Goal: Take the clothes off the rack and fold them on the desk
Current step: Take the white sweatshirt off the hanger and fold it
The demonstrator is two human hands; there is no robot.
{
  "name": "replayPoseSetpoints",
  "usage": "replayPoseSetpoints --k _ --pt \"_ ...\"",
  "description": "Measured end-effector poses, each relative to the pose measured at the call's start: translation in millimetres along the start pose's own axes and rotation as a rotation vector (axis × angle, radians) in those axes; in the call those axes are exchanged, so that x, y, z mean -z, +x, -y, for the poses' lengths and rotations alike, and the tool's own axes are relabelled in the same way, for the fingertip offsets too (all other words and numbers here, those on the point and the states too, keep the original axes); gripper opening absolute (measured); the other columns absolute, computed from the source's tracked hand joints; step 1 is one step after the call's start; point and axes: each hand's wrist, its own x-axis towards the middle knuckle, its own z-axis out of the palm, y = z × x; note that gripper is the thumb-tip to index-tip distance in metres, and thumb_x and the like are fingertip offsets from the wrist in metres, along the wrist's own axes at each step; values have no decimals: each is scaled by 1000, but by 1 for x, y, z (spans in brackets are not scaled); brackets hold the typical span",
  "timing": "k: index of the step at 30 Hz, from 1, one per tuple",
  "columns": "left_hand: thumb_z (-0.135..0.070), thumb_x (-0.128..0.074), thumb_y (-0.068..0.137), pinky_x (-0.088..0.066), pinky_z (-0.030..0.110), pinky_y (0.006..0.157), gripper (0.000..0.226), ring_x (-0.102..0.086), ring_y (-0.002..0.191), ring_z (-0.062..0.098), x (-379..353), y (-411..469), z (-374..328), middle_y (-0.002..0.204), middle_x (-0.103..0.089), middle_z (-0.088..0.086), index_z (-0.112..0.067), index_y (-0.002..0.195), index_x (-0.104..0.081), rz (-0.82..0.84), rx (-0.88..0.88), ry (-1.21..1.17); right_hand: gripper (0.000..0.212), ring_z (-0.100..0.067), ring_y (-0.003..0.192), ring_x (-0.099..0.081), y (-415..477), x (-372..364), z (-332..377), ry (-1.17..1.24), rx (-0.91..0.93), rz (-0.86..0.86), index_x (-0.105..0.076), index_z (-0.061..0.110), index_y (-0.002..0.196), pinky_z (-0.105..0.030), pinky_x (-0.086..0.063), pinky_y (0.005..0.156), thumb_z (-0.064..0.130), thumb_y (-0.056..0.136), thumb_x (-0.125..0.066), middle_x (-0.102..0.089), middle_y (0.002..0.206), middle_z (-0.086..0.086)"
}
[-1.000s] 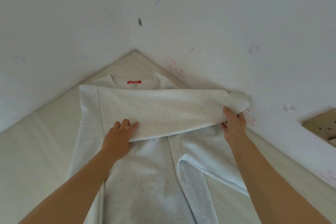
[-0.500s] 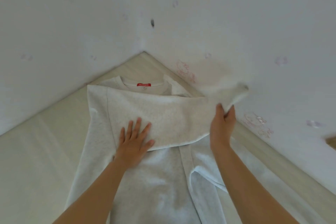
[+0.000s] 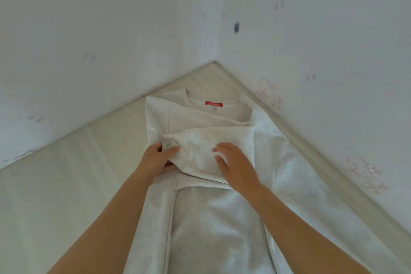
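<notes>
the sweatshirt [image 3: 213, 229], light grey, lies flat on the desk [image 3: 55, 184], collar toward the corner where the two walls [image 3: 111, 29] meet. its right edge runs close along the right wall. a red label [image 3: 213, 104] shows inside the collar.

one sleeve [image 3: 200, 151] is folded across the chest and doubled back on itself, forming a layered pad just below the collar. the body of the sweatshirt extends from this pad toward the camera and out of the lower edge of the view. a second sleeve lies along the right side of the body.

left hand [image 3: 159, 159]: at the left end of the folded sleeve. the thumb lies on top of the cloth and the fingers curl beneath it, pinching the sleeve end.

right hand [image 3: 235, 167]: palm down on the folded sleeve, to the right of the left hand. the fingers are spread and slightly bent, resting on the cloth without gripping it.

both forearms are bare and cross over the lower body of the sweatshirt.

the right wall carries faint pink stickers [image 3: 269, 93] and a small dark mark [image 3: 236, 27] near the corner.
</notes>
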Motion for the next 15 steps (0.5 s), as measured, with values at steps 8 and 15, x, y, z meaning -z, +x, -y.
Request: replayPoseSetpoints --k 8,15 --pt "-43 -68 84 -47 30 79 37 -56 93 15 -4 15 -14 97 -56 -7 -17 105 -51 -253 -138 370 32 -19 134 -30 69 47 -41 -433 -132 91 -49 27 131 -42 -20 108 27 100 -45 -49 133 3" --pt "-28 -49 96 -42 28 69 25 -53 83 15 7 18 -14 94 -56 3 -5 104 -53 -213 -215 336 18 -12 104 -47 87 66 -45 -176 -48 161 -55 28 88 -32 -23 100 44 95 -52 -58 95 8"
